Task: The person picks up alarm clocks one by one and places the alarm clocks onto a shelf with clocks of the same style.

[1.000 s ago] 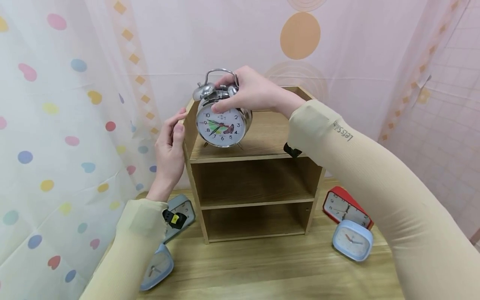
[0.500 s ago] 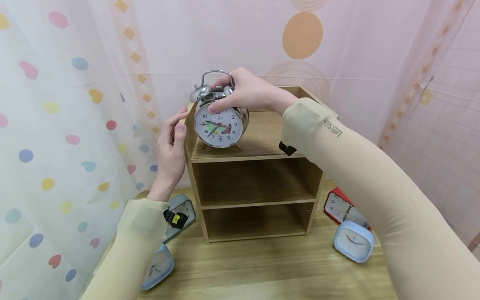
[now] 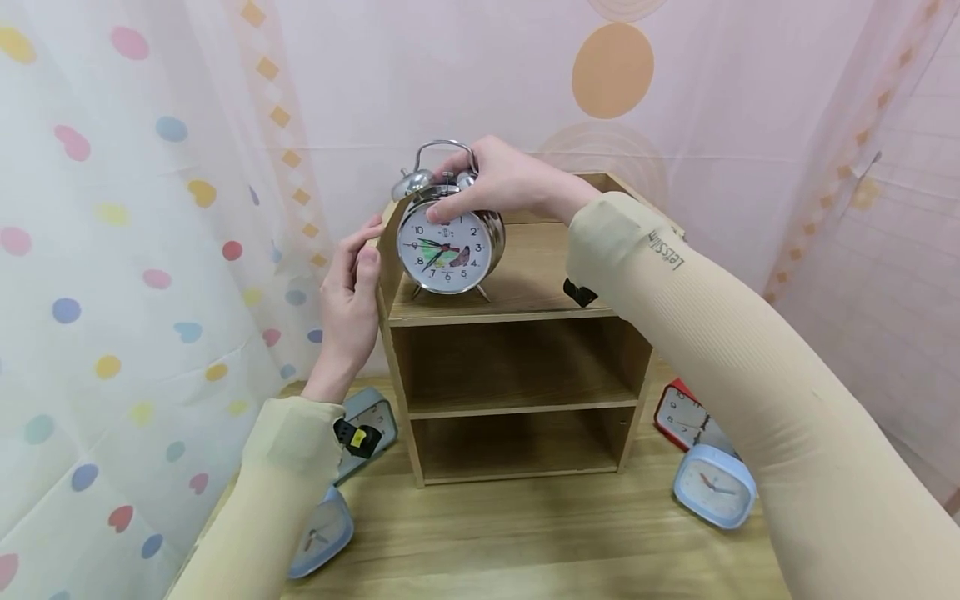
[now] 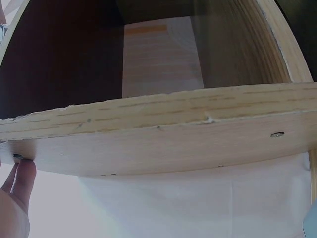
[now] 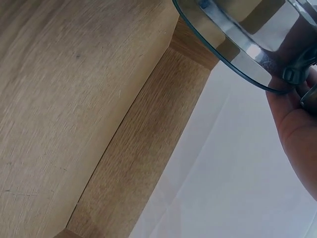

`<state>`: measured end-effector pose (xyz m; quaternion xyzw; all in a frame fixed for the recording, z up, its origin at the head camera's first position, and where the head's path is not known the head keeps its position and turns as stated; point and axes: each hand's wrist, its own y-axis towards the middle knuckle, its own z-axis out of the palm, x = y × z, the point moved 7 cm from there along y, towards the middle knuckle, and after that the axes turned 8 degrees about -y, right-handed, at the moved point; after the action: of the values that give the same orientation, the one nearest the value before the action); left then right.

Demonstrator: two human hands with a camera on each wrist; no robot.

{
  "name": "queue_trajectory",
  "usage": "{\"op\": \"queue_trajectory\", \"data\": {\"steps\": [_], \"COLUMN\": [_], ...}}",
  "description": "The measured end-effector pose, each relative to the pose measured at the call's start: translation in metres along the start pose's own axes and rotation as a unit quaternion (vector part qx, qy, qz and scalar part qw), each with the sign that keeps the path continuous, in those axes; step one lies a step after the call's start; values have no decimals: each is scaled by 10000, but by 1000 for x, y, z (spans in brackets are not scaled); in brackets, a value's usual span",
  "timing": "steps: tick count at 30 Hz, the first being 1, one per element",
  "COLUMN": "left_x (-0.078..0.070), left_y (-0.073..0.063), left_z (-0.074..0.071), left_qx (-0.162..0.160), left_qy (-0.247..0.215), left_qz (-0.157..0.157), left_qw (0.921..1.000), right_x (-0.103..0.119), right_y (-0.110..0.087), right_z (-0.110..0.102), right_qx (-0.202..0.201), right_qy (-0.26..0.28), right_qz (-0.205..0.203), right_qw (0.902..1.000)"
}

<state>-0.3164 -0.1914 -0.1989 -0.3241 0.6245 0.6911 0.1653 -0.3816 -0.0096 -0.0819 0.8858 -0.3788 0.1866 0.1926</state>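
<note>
A silver twin-bell alarm clock [image 3: 448,254] with a white dial stands at the left of the top shelf, its small legs at the board. My right hand [image 3: 510,175] grips it from above, thumb over the front rim and fingers behind, near the bells. In the right wrist view, the clock's shiny casing [image 5: 267,29] is beside that hand's fingers. My left hand [image 3: 352,292] rests against the left side of the wooden shelf unit [image 3: 517,412]. In the left wrist view, its fingertips [image 4: 24,181] touch the outer face of the side panel [image 4: 163,148].
A grey-green clock [image 3: 367,421] and a light blue clock [image 3: 324,533] lie left of the unit, partly behind the left arm. On the right are a red clock [image 3: 682,417] and another light blue clock [image 3: 715,486]. All are on the wooden table [image 3: 517,542], with curtains behind.
My right wrist has shifted slightly left, still gripping the alarm clock, which has barely moved on the top shelf. My left hand stays at the side panel. The head view has turned a little.
</note>
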Motion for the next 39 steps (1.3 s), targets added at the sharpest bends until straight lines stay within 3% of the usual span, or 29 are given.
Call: {"op": "queue_trajectory", "data": {"steps": [39], "left_x": [-3], "left_y": [-1], "left_z": [-3], "left_qx": [-14], "left_qy": [-44], "left_qz": [56], "left_qw": [10000], "right_x": [3], "right_y": [13], "right_z": [6], "right_qx": [242], "right_qy": [179], "right_qz": [-327], "right_qw": [9990]}}
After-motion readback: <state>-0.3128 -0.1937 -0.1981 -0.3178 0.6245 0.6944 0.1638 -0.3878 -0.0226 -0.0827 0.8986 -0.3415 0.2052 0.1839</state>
